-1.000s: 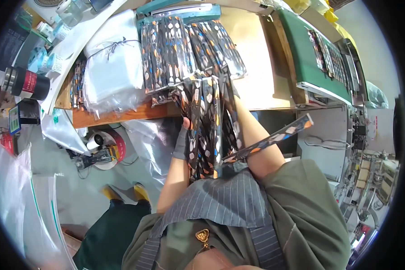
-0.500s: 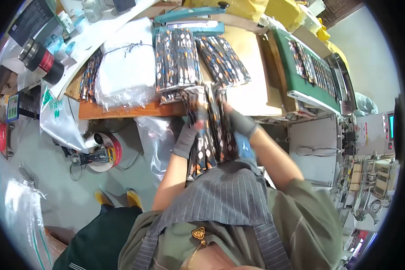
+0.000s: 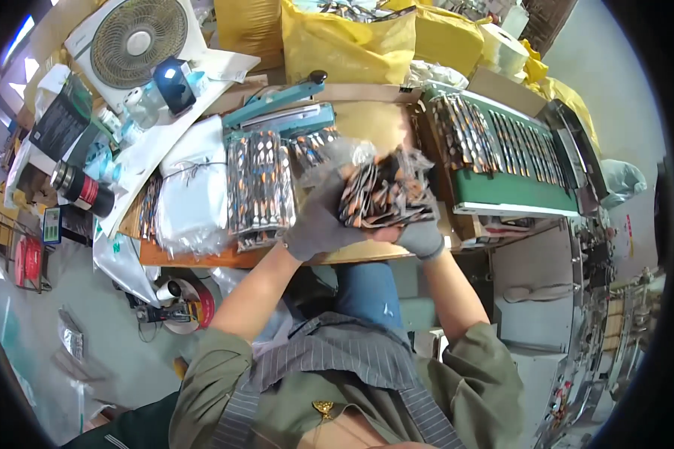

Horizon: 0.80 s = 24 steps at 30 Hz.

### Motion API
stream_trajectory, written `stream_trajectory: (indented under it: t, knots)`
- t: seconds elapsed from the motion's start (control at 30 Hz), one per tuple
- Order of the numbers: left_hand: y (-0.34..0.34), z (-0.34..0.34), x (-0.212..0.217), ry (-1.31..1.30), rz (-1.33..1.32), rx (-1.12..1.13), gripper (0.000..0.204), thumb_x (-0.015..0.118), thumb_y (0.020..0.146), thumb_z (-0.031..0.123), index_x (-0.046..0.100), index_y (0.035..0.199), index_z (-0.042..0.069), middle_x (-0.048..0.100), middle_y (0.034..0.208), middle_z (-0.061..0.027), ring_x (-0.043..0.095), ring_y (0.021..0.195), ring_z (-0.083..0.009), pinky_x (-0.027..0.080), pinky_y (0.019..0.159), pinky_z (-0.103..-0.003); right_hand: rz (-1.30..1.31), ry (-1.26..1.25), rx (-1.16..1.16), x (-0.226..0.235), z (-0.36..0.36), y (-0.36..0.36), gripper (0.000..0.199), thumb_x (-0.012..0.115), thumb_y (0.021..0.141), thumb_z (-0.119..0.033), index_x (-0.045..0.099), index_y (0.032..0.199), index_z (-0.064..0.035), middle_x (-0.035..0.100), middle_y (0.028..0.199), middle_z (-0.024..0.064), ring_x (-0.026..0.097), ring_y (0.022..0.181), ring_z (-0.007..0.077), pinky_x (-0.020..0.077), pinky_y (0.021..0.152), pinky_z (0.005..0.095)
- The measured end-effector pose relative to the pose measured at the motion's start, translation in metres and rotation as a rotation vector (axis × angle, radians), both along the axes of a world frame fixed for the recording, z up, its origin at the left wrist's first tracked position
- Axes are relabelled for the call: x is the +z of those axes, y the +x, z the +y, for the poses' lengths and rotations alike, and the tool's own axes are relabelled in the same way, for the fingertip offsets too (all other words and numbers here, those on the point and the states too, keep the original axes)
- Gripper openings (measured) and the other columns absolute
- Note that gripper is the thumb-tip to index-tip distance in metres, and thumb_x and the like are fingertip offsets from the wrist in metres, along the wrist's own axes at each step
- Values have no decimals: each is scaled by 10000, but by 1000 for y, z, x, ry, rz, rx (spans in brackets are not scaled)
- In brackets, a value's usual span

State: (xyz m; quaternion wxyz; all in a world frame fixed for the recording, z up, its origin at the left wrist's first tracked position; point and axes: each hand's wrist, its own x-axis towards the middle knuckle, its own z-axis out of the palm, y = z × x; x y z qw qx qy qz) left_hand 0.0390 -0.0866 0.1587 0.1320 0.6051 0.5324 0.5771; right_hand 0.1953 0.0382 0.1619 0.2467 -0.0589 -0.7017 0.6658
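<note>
Over the table's front edge, a bundle of slim black packets with orange and white print (image 3: 389, 193) is held between my two hands, its ends tilted up. Clear plastic film shows around its top. My left hand (image 3: 320, 228), in a grey glove with bare fingertips, is closed around the bundle's left side. My right hand (image 3: 422, 238), gloved alike, grips it from below right. Just left of them lies a stack of similar packets (image 3: 260, 179), and a few more packets (image 3: 312, 146) lie behind it. The lower fingers are partly hidden by the bundle.
A teal bar sealer (image 3: 281, 118) stands behind the stack. Clear bags (image 3: 193, 191) lie tied at left, near a black flask (image 3: 82, 188). On the right, a green conveyor belt (image 3: 494, 188) carries rows of packets. Yellow sacks (image 3: 348, 49) and a fan (image 3: 138, 37) stand at the back.
The packets have moved from against my apron up and forward over the table, and now sit bundled between both hands. My view has tilted up, showing more of the back.
</note>
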Motion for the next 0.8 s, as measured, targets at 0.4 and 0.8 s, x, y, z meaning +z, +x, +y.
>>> stream_trajectory:
  t: [0.4, 0.8]
  knots:
    - [25, -11, -17, -571, -901, -644, 630, 776, 657, 184, 501, 1208, 50, 572, 1084, -55, 534, 1024, -154, 441, 881, -303, 182, 104, -163, 50, -5, -16, 1143, 801, 619, -147, 26, 1450, -26, 339, 1361, 193, 413, 1218, 274, 366, 994, 364]
    - [72, -62, -114, -184, -1761, 63, 432, 525, 906, 411, 566, 1079, 17, 620, 966, -102, 593, 869, -188, 477, 754, -287, -1, -798, 415, -17, -52, -17, 252, 651, 608, -139, 560, 809, -16, 550, 726, 107, 596, 748, 284, 501, 734, 361]
